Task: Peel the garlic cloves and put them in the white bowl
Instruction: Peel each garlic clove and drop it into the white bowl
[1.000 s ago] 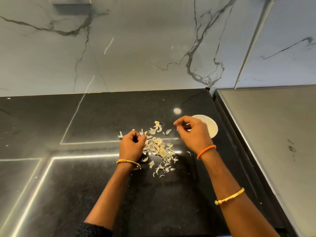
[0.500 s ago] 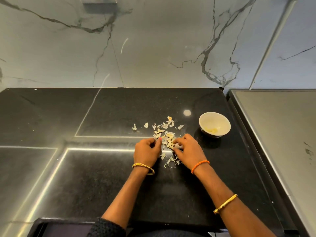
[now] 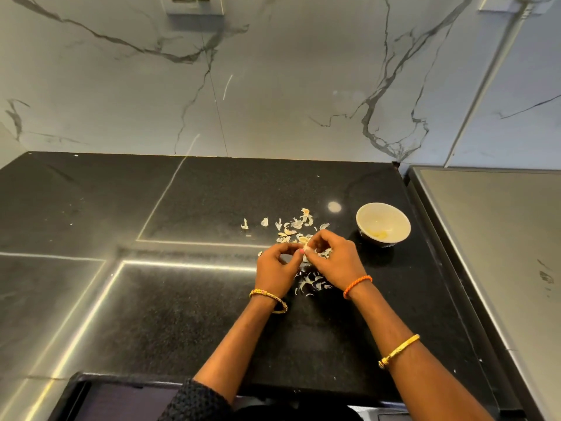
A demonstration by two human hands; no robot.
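Looking down from the head camera, most of the garlic clove [image 3: 306, 247] is hidden: only a small pale sliver of it shows between the fingertips of both hands, so its shape, long axis and the way it points cannot be told, nor how much skin is left on it. The left hand [image 3: 274, 268] curls its thumb and fingers in toward the clove and pinches it from the left; the right hand [image 3: 334, 261] arches over from the right, its fingertips also pinching the clove, and its palm covers part of the heap of garlic peels [image 3: 299, 229] on the black countertop [image 3: 182, 314]. The clove is held just above that heap, near the middle of the counter. More thin white peels lie between the wrists, partly shaded by the hands. The white bowl [image 3: 383, 223] stands upright to the right of the hands, apart from them, close to the counter's right edge; something pale yellow lies at its bottom, too blurred to make out. Both forearms are cut off by the lower frame edge, and a dark knitted sleeve [image 3: 197, 402] shows at the left elbow.
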